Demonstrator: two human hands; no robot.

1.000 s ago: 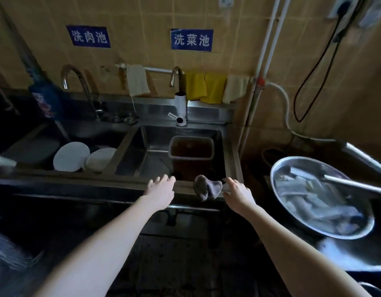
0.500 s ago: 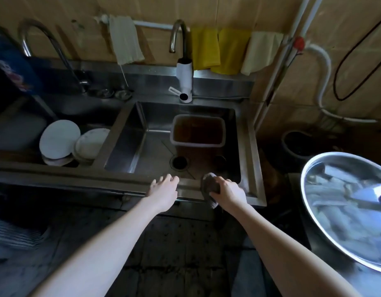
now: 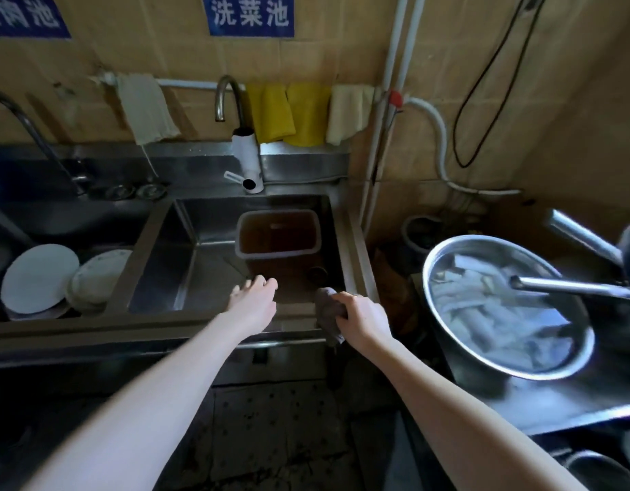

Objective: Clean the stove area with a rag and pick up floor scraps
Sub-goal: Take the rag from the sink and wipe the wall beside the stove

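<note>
My right hand (image 3: 361, 318) grips a grey-brown rag (image 3: 328, 311) bunched at the front right rim of the steel sink (image 3: 186, 264); part of the rag hangs down over the sink's front edge. My left hand (image 3: 252, 303) reaches over the front rim with relaxed fingers and holds nothing. Both forearms stretch forward from the bottom of the view.
A plastic tub (image 3: 278, 233) of brown liquid stands in the right basin below the tap (image 3: 248, 161). White plates (image 3: 41, 278) lean in the left basin. Cloths (image 3: 287, 113) hang on the wall rail. A large steel bowl (image 3: 505, 306) with a ladle sits at right. Tiled floor (image 3: 281, 430) below.
The view has tilted up a little, showing the blue wall signs again. My right hand with the rag has stayed at the sink's front right rim; my left hand reaches slightly further over the basin.
</note>
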